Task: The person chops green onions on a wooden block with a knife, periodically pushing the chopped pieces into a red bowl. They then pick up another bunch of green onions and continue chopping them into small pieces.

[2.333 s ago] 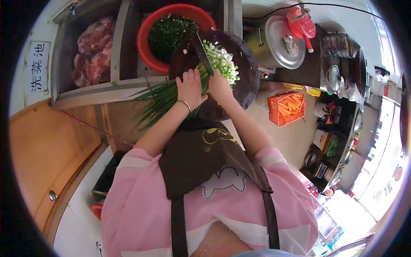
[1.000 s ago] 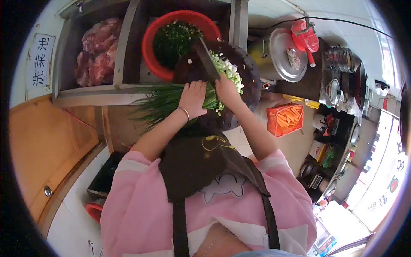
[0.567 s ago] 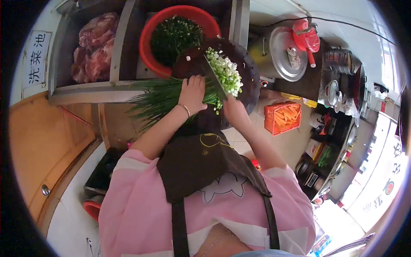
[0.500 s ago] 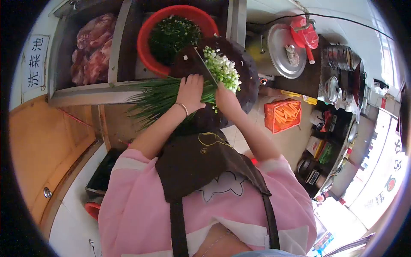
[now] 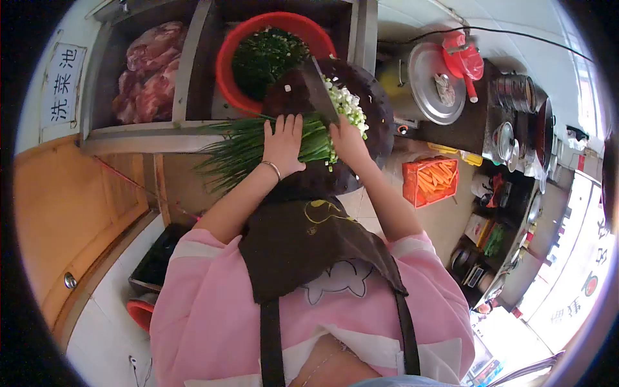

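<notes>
Left hand [image 5: 282,142] atop green onions [image 5: 248,145], cut ends beyond its thumb side.

The apron [image 5: 290,258] is showing dark brown with a yellow print [image 5: 317,204], and the shirt [image 5: 200,297] is showing pink with white bands [image 5: 412,246]. At upper centre, the basin [image 5: 225,80] is glowing red, while the long scallions [image 5: 248,145] are showing deep green.
</notes>
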`<action>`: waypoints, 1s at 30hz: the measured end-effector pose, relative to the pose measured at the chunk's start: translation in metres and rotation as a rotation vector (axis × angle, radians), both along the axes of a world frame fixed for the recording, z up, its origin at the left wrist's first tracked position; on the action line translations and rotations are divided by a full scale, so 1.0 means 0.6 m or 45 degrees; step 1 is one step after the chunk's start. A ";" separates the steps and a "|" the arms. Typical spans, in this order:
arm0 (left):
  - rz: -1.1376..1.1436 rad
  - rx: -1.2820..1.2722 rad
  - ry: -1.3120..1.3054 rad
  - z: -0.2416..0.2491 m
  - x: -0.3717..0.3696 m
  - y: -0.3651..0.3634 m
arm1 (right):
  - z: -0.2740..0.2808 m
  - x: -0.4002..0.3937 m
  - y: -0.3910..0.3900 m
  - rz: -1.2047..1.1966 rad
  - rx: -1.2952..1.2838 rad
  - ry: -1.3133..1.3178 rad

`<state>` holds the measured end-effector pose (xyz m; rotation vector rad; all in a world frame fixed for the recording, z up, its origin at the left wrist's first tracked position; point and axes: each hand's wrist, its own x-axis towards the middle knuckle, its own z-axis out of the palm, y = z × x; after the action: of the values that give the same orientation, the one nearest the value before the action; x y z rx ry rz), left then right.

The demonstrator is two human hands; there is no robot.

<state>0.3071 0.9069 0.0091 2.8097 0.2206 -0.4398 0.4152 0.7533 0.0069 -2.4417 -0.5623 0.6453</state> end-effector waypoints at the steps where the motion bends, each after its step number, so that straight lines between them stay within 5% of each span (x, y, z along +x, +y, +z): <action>1: -0.031 0.001 0.016 -0.001 0.000 0.005 | 0.035 -0.003 -0.003 0.014 0.003 0.001; 9: -0.065 -0.010 0.034 -0.004 0.008 0.010 | 0.074 -0.071 -0.060 0.125 -0.481 0.128; 16: -0.090 0.003 0.079 -0.001 0.019 0.012 | -0.037 -0.006 0.033 0.152 -0.211 -0.074; 20: -0.072 0.015 0.064 0.004 0.020 0.016 | -0.007 0.017 0.012 0.112 -0.016 -0.068; 26: -0.073 -0.004 -0.004 -0.013 0.012 0.013 | 0.120 -0.038 -0.060 0.190 -0.216 0.093; 30: -0.089 0.014 0.055 -0.004 0.016 0.013 | 0.032 -0.061 -0.063 0.187 -0.368 0.089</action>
<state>0.3167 0.9146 0.0064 2.8277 0.1346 -0.5171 0.3788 0.7156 0.0259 -2.6481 -0.6641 0.9256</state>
